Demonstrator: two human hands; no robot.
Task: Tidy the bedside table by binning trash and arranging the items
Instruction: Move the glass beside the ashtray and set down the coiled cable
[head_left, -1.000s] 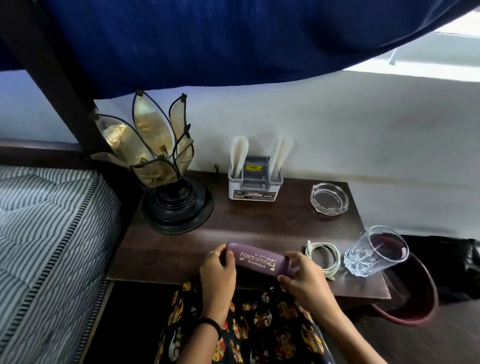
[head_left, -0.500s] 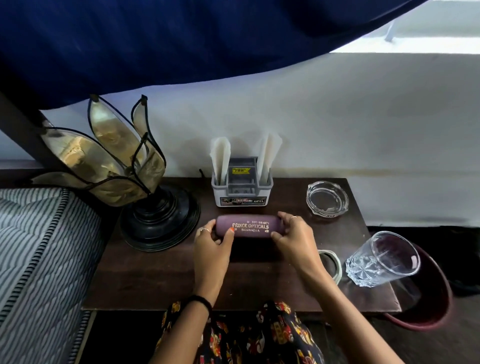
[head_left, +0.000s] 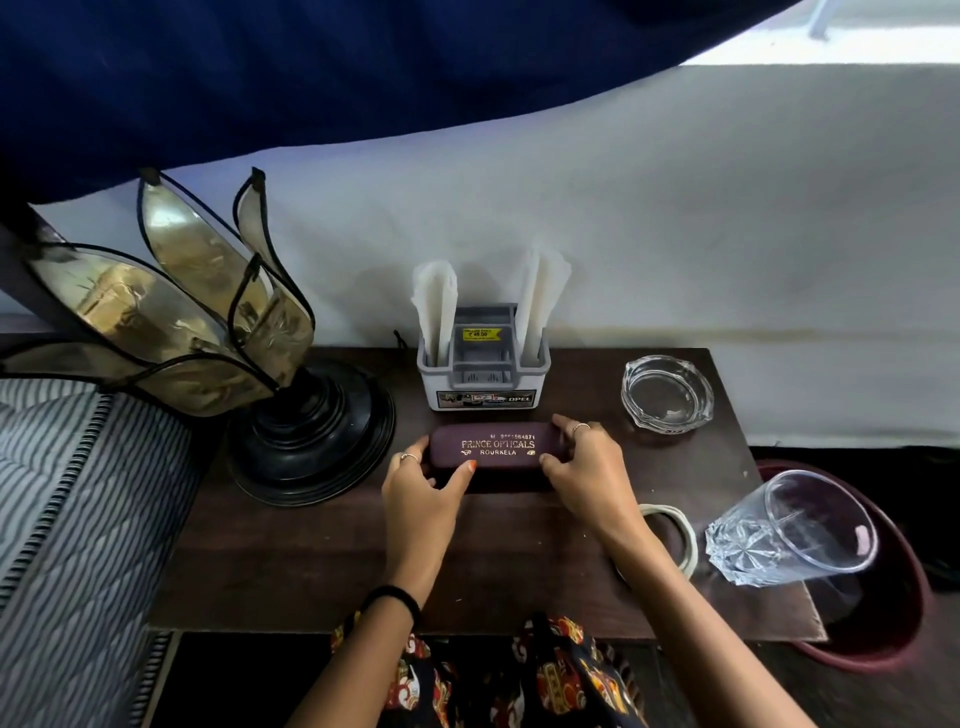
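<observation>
A dark wooden bedside table (head_left: 322, 561) stands against a pale wall (head_left: 675, 218), with a deep blue cloth (head_left: 260, 78) hanging across the top of the view and a band of daylight at the upper right. To the left lies a striped mattress (head_left: 67, 509), and beside it on the table's left rear corner stands a lamp (head_left: 218, 364) with a petal-shaped glass shade on a round black base. At the middle of the back edge sits a grey and white organiser (head_left: 483, 374) holding white folded papers upright in its two side slots. Just in front of it lies the maroon spectacle case (head_left: 493, 452), lengthwise across the table, gold lettering facing up. The left hand (head_left: 421, 493) grips the case's left end, thumb on the near side and ringed fingers curled round the far side; the right hand (head_left: 587, 473) grips the right end the same way, its fingers curved over the top. A clear glass ashtray (head_left: 667, 392) rests near the right rear corner, apart from the case. Toward the front right, a coiled white cable (head_left: 675, 530) lies partly hidden behind the right forearm, and just beside it a cut-glass tumbler (head_left: 789, 530) stands at the table's right edge. Below that edge sits a dark red bin (head_left: 904, 623) on the floor. Patterned clothing (head_left: 519, 675) shows at the bottom of the view.
</observation>
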